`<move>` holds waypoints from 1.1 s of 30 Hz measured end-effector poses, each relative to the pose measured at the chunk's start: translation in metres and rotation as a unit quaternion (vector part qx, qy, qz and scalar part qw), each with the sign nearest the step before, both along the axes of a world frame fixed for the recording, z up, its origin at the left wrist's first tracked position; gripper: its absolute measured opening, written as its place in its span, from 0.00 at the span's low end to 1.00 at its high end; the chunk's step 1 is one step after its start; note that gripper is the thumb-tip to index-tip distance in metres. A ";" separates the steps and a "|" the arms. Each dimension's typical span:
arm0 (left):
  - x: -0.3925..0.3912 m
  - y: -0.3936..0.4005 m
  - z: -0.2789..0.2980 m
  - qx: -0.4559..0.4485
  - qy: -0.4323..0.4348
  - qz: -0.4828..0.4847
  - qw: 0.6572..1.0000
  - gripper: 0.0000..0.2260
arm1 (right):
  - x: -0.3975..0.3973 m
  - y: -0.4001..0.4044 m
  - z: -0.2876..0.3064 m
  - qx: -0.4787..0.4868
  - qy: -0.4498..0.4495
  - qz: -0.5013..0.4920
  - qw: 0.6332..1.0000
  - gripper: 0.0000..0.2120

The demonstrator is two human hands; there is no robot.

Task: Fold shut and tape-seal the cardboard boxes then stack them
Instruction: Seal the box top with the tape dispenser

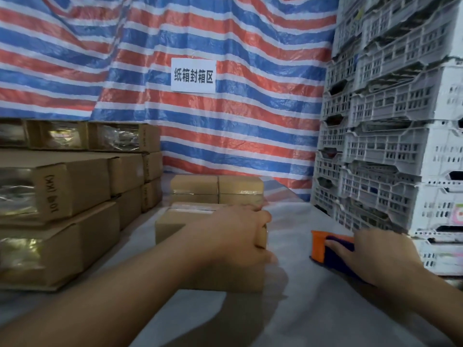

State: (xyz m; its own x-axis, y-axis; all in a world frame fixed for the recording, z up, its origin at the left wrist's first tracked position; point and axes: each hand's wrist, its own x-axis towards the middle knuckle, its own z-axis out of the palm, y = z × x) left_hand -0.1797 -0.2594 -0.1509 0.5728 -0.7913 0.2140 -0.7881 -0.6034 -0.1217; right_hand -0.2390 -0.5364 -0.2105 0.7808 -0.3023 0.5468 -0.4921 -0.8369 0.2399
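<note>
Left hand on a box, right hand on the tape dispenser

The left hand's (235,234) fingers (260,242) curl over the right end of the near box (175,226), gripping it where it sits on the pale surface (288,309) mid-frame; the right hand's (375,254) fingers (338,246) lie fairly straight along the dark top of the orange dispenser (319,245), which rests on the surface to the box's right, well apart from it. Just behind the box stand two sealed boxes (216,189) side by side. At left rises a stack of boxes (75,186), some with glossy tape showing. White crates (390,146) tower at right, and a striped tarp (225,134) with a paper sign (193,75) hangs behind
</note>
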 end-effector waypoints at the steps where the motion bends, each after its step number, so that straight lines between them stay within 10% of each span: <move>1: 0.001 0.001 0.000 -0.012 0.009 0.004 1.000 0.30 | -0.002 0.000 -0.004 0.025 -0.010 -0.002 1.000 0.34; 10: 0.004 -0.002 -0.002 -0.056 0.100 0.038 0.993 0.44 | -0.010 0.048 0.038 0.192 -0.103 0.119 0.969 0.39; 15: 0.007 -0.002 0.004 -0.076 0.161 0.069 0.982 0.59 | 0.012 0.124 0.069 0.630 -0.120 0.332 0.692 0.15; 18: 0.009 -0.002 0.009 -0.077 0.167 0.059 0.981 0.52 | 0.035 0.144 0.054 0.718 -0.085 0.357 0.591 0.19; 20: 0.009 -0.003 0.011 -0.086 0.143 0.045 0.985 0.39 | 0.050 0.162 0.053 0.743 -0.087 0.317 0.583 0.16; 23: 0.013 0.001 0.015 -0.116 0.203 0.040 0.972 0.48 | 0.054 0.170 0.042 0.764 -0.133 0.271 0.571 0.20; 28: 0.016 0.010 0.020 -0.196 0.254 -0.001 0.947 0.39 | 0.047 0.164 0.014 0.682 -0.114 0.255 0.676 0.16; 33: 0.014 0.032 0.014 -0.454 0.257 -0.019 0.853 0.28 | 0.035 0.159 0.008 0.698 -0.136 0.260 0.654 0.14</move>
State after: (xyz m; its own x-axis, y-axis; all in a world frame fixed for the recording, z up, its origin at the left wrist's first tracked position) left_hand -0.1661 -0.2271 -0.1370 0.7538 -0.4526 0.4764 -0.6168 -0.2373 0.7505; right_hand -0.2041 -0.3775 -0.2027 0.9073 -0.3880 0.1618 0.0801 -0.2184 -0.9726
